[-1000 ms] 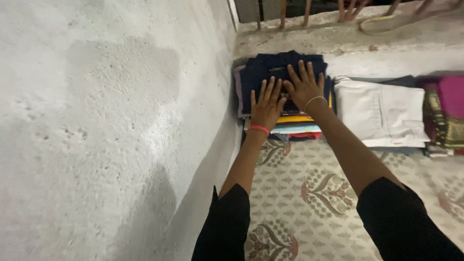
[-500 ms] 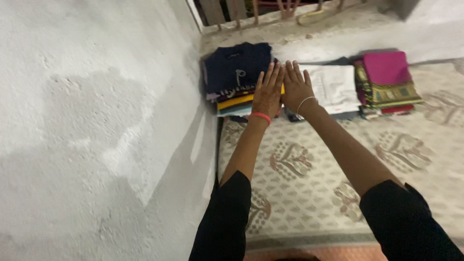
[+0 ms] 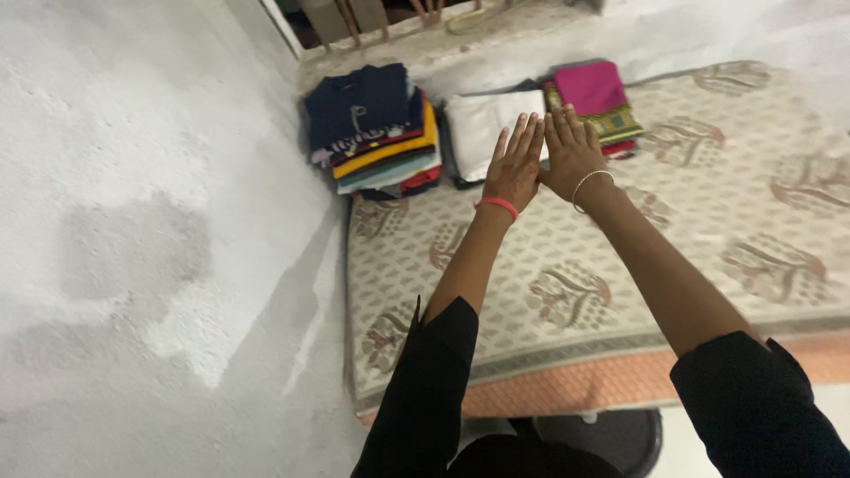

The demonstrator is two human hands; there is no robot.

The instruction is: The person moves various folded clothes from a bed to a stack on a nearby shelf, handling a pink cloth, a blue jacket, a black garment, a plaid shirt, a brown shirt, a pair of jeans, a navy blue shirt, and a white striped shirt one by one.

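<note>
Head view: the left hand (image 3: 513, 166) and right hand (image 3: 571, 152) stretch out flat, fingers straight and together, side by side, grasping nothing, raised over the near edge of a folded white cloth (image 3: 482, 124). Left of it rises a stack (image 3: 376, 128) of folded soft garments, dark navy on top, yellow and red layers below. Right lies a pink pile (image 3: 593, 93). All rest on a patterned woven mat (image 3: 708, 195) beside a rough plastered wall (image 3: 133, 221).
</note>
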